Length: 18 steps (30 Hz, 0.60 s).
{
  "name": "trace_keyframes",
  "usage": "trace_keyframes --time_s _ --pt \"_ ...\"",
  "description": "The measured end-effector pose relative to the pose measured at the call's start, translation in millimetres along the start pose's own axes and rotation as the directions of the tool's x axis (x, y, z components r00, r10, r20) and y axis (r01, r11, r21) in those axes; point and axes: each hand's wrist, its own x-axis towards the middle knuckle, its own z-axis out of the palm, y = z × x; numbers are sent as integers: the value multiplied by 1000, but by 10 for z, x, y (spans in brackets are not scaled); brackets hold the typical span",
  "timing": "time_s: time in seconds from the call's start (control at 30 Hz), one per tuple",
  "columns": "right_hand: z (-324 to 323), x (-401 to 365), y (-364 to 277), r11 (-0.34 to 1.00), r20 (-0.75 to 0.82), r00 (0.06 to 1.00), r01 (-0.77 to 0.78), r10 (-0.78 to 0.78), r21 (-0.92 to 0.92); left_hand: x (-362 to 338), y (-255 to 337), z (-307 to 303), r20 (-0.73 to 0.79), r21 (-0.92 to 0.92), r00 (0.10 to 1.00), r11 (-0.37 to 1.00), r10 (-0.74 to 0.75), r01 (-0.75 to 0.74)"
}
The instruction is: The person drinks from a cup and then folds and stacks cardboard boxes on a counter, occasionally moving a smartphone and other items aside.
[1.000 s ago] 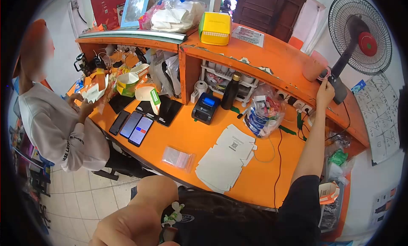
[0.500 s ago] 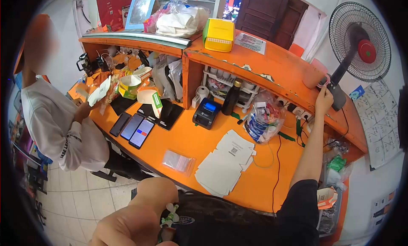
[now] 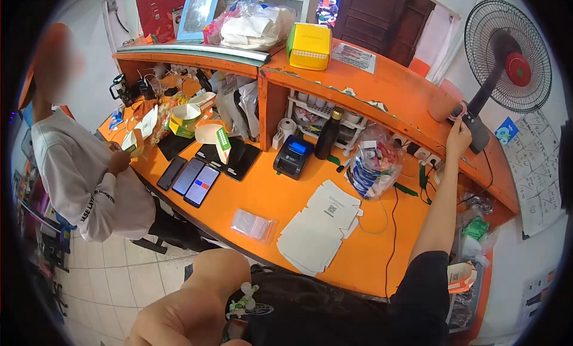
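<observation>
Pink cup (image 3: 444,103) lies just beyond my right hand (image 3: 458,134), near the bench's (image 3: 400,89) right end. Right grip, left hand's (image 3: 162,323) state: I cannot tell.

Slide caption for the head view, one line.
Right hand beside a pink cup and black fan at a raised orange ledge; flat pale sheets lie below.

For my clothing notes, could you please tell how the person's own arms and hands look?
The right arm has a short black sleeve and is bare below it. The right hand is bare. The left arm looks bare; the left hand is unclear.
</observation>
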Motion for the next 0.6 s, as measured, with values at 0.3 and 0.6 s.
trace_keyframes --time_s 0.3,0.6 --pt "-275 176 -251 824 357 934 -182 -26 537 11 -107 17 12 -26 997 997 80 -79" --pt "-419 257 -231 830 571 821 -306 -18 467 58 148 -229 309 -92 914 949 -261 302"
